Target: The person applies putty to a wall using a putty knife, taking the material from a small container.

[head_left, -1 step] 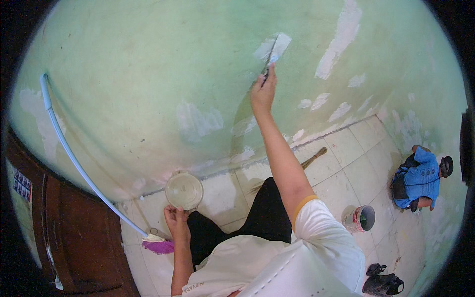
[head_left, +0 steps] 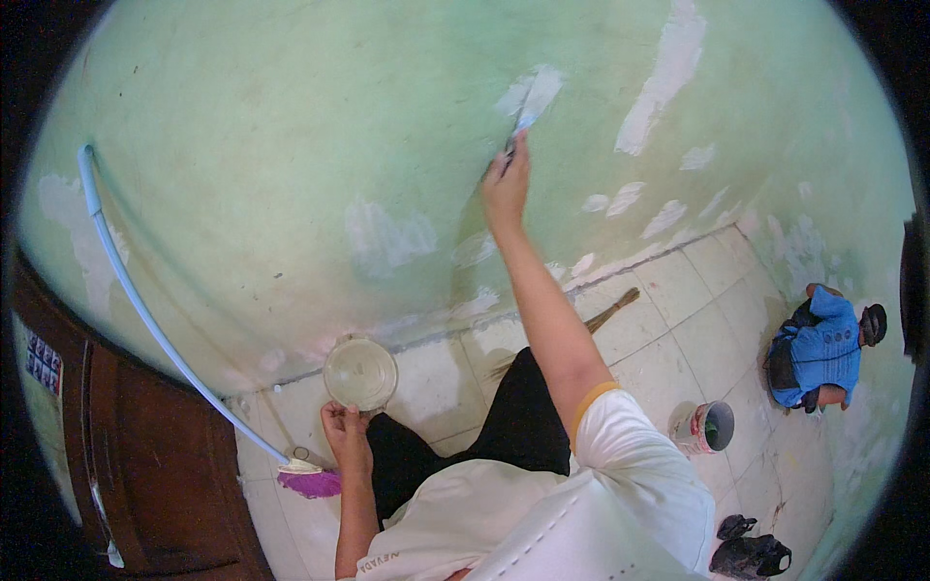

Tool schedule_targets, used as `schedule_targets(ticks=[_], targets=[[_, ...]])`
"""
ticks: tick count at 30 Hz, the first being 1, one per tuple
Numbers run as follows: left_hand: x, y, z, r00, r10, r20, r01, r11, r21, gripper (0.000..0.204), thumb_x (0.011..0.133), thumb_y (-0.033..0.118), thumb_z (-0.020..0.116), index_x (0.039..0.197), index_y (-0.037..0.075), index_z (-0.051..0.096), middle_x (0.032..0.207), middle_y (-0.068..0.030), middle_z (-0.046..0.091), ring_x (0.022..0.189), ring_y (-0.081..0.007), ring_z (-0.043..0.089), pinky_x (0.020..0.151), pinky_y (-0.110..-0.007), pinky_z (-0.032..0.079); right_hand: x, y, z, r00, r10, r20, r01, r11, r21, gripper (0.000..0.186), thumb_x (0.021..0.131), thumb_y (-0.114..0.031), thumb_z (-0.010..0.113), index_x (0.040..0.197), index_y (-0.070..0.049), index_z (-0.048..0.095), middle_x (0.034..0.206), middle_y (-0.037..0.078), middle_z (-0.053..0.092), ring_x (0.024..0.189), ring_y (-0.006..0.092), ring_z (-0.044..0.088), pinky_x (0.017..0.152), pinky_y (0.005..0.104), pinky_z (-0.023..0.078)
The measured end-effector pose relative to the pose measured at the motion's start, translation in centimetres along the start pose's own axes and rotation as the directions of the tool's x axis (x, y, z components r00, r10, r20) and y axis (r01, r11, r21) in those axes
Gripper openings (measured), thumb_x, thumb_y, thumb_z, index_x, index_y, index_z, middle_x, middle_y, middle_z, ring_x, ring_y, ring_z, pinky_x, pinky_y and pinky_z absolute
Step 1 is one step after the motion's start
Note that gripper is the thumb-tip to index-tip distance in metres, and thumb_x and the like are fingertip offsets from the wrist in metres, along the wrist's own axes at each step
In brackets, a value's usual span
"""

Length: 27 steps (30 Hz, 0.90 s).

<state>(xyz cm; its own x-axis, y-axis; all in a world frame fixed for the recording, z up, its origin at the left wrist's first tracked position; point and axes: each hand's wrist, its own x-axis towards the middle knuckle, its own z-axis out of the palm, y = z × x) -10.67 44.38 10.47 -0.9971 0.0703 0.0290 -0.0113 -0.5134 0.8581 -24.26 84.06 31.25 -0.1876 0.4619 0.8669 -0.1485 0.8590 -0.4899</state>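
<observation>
My right hand (head_left: 506, 194), arm stretched out, is closed around the handle of a putty knife (head_left: 524, 114). The blade lies against the green wall (head_left: 291, 126), over a fresh white putty patch (head_left: 547, 85). Low on the left, my left hand (head_left: 346, 431) pinches the near rim of a round, pale, shallow container (head_left: 360, 375) close to the foot of the wall. What the container holds, if anything, is hard to make out.
A light-blue pole (head_left: 145, 308) leans on the wall, a purple mop-like end at its foot. A stick bundle (head_left: 617, 308) and a bucket (head_left: 717, 426) stand or lie on the tiles. A person in blue (head_left: 823, 344) crouches at right, near black bags (head_left: 751, 557).
My right hand and the putty knife have moved slightly left and down, baring more of the white patch's right side. My left hand and the container stay put.
</observation>
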Motion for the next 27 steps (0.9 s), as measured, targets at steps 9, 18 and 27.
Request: schedule_targets(ticks=[9, 18, 27], targets=[[0.0, 0.2, -0.3, 1.000, 0.008, 0.014, -0.008, 1.000, 0.025, 0.023, 0.095, 0.008, 0.060, 0.110, 0.010, 0.042, 0.102, -0.0024, 0.049, 0.090, -0.0128, 0.055, 0.080, -0.031, 0.053, -5.4, -0.7, -0.2, 0.998, 0.038, -0.057, -0.029, 0.989, 0.145, 0.053, 0.099, -0.010, 0.046, 0.147, 0.004, 0.028, 0.139, 0.030, 0.042, 0.127, 0.0421, 0.044, 0.106, 0.0440, 0.036], [-0.2, 0.5, 0.5, 1.000, -0.002, -0.004, 0.002, 0.999, -0.032, 0.023, 0.095, 0.007, 0.060, 0.109, 0.010, 0.043, 0.103, -0.0030, 0.049, 0.093, -0.0146, 0.056, 0.083, -0.034, 0.054, -7.4, -0.5, 0.5, 0.986, 0.100, 0.135, -0.112, 0.990, 0.086, 0.051, 0.100, -0.012, 0.045, 0.145, 0.006, 0.030, 0.136, 0.030, 0.044, 0.123, 0.0427, 0.046, 0.104, 0.0444, 0.037], [-0.3, 0.9, 0.0, 1.000, -0.011, -0.004, 0.011, 1.000, -0.019, 0.024, 0.094, 0.008, 0.062, 0.108, 0.010, 0.042, 0.104, -0.0041, 0.051, 0.093, -0.0163, 0.058, 0.082, -0.036, 0.055, -0.4, -0.1, -1.0, 0.986, -0.073, -0.149, 0.086, 0.993, 0.080, 0.049, 0.099, -0.011, 0.046, 0.141, 0.009, 0.034, 0.140, 0.030, 0.042, 0.128, 0.0430, 0.042, 0.108, 0.0457, 0.034]])
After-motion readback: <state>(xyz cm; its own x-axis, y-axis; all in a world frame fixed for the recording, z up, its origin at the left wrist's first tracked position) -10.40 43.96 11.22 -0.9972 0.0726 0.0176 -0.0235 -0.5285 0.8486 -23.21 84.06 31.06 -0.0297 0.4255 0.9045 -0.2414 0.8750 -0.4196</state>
